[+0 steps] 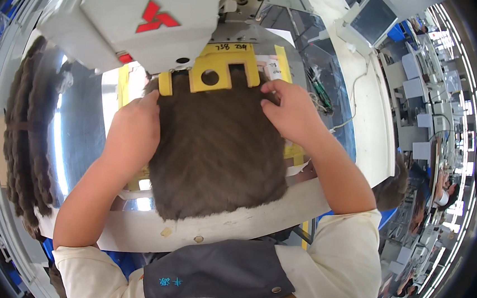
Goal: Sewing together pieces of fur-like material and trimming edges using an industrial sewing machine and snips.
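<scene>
A brown fur piece (216, 153) lies under a white sewing machine head (131, 23), its top edge beneath a notched yellow template (210, 85). My left hand (136, 127) has its fingers closed on the fur's left edge, just below the template's left prong. At the upper right edge of the fur, my right hand (292, 111) is curled, thumb and forefinger gripping beside the template's right prong; the other fingertips are hidden.
Long brown fur bundles (29, 132) lie along the left. Green-handled tools (322, 94) and a loose cable (354, 107) are to my right. A screen (372, 19) stands at the upper right. Co-workers (445, 193) sit at machines farther right.
</scene>
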